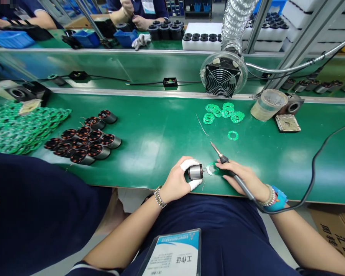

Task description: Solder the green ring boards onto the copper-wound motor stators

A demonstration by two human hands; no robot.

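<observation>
Two hands are busy at the near edge of the green worktop (155,130). The left hand (175,181), white covers on the thumb and a finger, has a motor stator (195,172) pinched on its side. The right hand (245,177) is curled around a soldering iron (240,182), tip angled far and left. Its fingertips are right by a green ring-shaped circuit board (216,168) just right of the stator; can't tell if they've got hold of it, kinda blurry. Another ring board (229,135) lies farther out, with a loose bunch of ring boards (227,106) past it and a thin wire (200,123) to the left. Way over left: a cluster of upright-ish stators (95,136), then a heap of green boards (31,124). Round fan (222,81) at the far side.
</observation>
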